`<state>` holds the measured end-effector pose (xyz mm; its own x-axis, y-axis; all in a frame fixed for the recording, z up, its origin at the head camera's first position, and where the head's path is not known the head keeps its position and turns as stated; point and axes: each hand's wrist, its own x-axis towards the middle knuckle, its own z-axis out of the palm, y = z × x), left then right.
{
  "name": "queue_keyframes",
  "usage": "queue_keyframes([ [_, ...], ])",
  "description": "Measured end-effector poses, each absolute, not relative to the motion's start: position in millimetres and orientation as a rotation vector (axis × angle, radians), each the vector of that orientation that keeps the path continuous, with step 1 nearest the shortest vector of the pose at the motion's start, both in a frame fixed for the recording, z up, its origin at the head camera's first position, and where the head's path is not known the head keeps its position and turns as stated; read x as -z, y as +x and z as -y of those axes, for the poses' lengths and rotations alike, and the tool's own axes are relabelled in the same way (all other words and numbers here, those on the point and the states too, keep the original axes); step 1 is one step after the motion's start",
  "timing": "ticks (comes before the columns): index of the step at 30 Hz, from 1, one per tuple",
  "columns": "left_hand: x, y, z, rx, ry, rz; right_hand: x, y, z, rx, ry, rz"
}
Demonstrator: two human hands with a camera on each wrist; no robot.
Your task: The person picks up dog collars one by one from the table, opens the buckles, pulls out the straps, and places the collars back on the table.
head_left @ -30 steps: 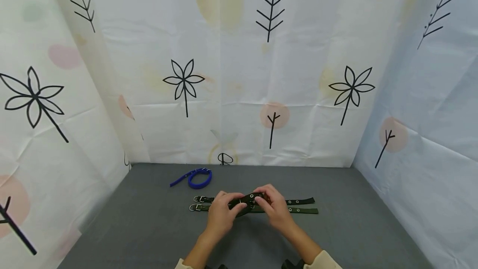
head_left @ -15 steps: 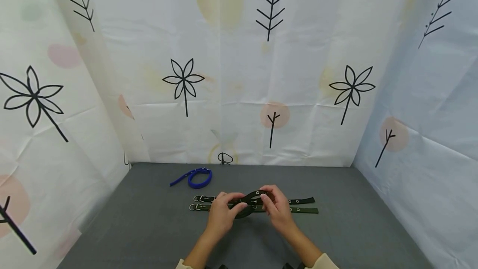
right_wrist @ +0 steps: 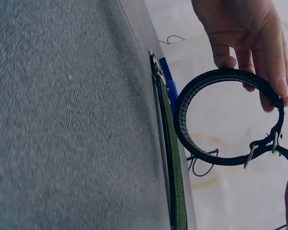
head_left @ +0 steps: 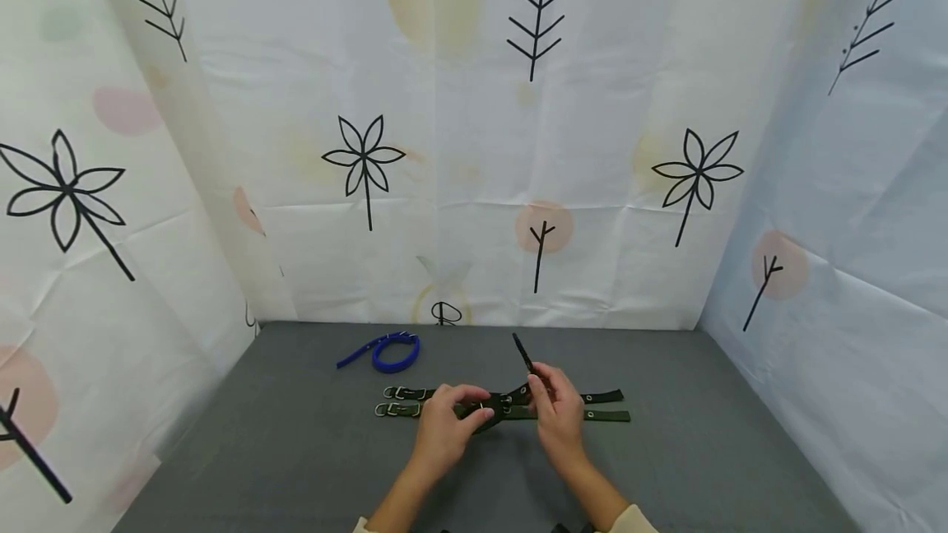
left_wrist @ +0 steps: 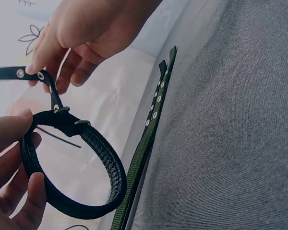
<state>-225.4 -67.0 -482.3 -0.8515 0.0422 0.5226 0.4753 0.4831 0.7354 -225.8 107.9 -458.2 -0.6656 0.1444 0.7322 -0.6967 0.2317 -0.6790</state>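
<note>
A black dog collar (left_wrist: 79, 209) is bent into a ring above the table, its strap running through the metal buckle (left_wrist: 62, 109). My left hand (head_left: 444, 424) grips the ring beside the buckle, thumb on one face and fingers on the other. My right hand (head_left: 560, 415) pinches the eyeleted strap (left_wrist: 8, 73) past the buckle; the free end sticks up beyond its fingers in the head view. Just behind and below the hands, a black collar (head_left: 607, 396) and a green collar (head_left: 609, 416) lie flat and parallel. The hands and held collar hide their middle parts.
A coiled blue collar (head_left: 395, 368) lies farther back, left of centre. Grey cloth covers the table (head_left: 281, 451). White patterned sheets (head_left: 459, 253) hang along the back and both sides.
My right hand has moved slightly right, drawing the strap out; its free end now points up past the fingers. The earlier strap bulge above the buckle has flattened. My left hand stays nearly still.
</note>
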Motion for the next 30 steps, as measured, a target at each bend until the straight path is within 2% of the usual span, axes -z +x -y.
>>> queue_keyframes([
  [12, 474, -223, 59, 1.151, -0.450, 2.438, 449, -220, -101, -1.812, 0.318, 1.801],
  [30, 473, -223, 49, 1.107, -0.256, 2.476, 440, -213, -89, -1.889, 0.419, 1.808],
])
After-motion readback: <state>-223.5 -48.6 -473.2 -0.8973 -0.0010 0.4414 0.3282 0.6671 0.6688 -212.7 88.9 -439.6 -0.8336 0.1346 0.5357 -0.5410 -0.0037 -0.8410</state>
